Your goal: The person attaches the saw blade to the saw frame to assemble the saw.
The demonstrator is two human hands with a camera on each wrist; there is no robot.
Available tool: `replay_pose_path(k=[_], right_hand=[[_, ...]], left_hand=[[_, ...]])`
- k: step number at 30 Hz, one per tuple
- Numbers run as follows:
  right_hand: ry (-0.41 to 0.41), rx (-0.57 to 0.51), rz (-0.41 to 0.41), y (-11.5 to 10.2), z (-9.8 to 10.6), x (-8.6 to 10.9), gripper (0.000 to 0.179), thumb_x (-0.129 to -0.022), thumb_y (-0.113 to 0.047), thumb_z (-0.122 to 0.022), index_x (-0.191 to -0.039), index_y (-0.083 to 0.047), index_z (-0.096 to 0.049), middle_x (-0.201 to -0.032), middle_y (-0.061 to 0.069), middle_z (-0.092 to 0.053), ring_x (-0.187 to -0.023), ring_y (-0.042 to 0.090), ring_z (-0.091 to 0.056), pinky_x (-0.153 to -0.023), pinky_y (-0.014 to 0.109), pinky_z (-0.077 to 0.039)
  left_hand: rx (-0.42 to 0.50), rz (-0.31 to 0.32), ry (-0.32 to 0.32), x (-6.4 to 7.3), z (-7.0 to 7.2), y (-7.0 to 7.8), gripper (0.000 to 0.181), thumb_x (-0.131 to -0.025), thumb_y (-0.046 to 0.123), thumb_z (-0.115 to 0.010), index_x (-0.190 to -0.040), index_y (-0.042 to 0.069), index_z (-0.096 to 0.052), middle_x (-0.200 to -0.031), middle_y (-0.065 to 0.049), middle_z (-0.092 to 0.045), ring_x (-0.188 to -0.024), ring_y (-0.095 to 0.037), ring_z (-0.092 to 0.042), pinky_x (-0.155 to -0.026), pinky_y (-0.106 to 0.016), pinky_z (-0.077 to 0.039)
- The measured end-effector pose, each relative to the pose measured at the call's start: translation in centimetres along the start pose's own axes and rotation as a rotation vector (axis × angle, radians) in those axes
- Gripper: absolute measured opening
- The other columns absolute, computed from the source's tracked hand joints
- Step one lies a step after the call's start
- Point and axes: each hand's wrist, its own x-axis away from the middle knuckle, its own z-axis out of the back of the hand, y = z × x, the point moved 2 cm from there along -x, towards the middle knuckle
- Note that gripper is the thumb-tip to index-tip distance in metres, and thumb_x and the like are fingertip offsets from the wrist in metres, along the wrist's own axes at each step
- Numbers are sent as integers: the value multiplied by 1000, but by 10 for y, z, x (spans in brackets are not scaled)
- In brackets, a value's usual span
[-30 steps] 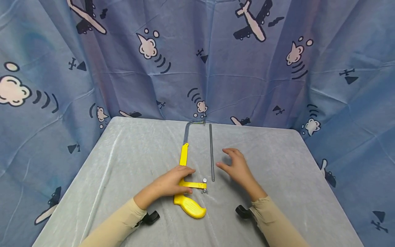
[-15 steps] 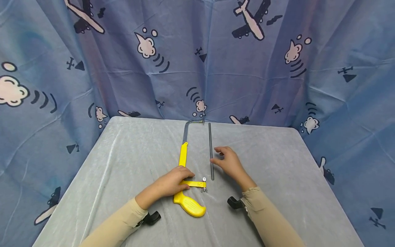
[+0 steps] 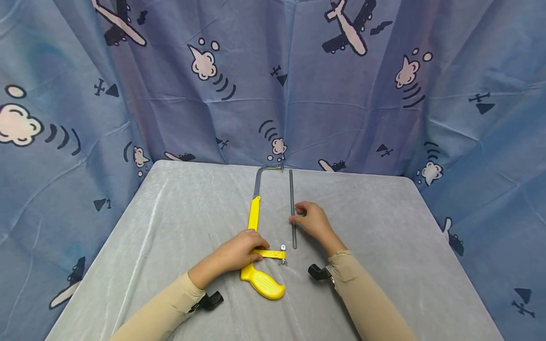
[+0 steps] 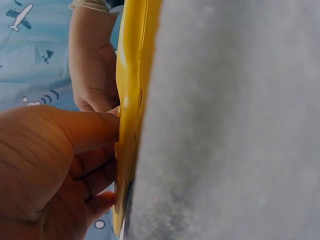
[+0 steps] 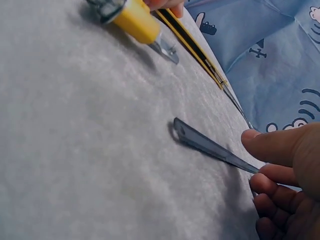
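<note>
A yellow hacksaw frame (image 3: 254,213) lies on the table, its handle toward me and its grey metal arm bending right at the far end. My left hand (image 3: 234,251) holds the frame near the yellow cross arm, and the left wrist view shows thumb and fingertips against its yellow side. Right of the frame lies a thin grey saw blade (image 3: 292,189). My right hand (image 3: 314,221) is at the blade's nearer half, thumb over it in the head view. In the right wrist view the index fingertip is right at the blade (image 5: 207,145), with a gap up to the thumb.
A metal bolt with a wing nut (image 3: 283,255) sits at the end of the cross arm. Grey cloth covers the table (image 3: 384,227). Behind and beside it hangs a blue curtain (image 3: 239,113) with printed planes. Both wrists carry a black camera mount (image 3: 317,272).
My right hand has moved left to the blade, and its thumb and index finger have come closer together. My left hand's thumb has drawn in against the hacksaw frame.
</note>
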Motion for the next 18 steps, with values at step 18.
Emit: replay_pose_path(k=[18], right_hand=[[-12,93,-79,-8,-6,-9,52,-82,-18,-86,-128,-2,-68,-107,8,-68,-96,26,-60,-89,44,-51]], left_hand=[[-7,10,-5,0,-1,-1,24,-92,16,-77,-116,11,-75,-110,2,-72,-102,-14,-60,-93,-30,-51]])
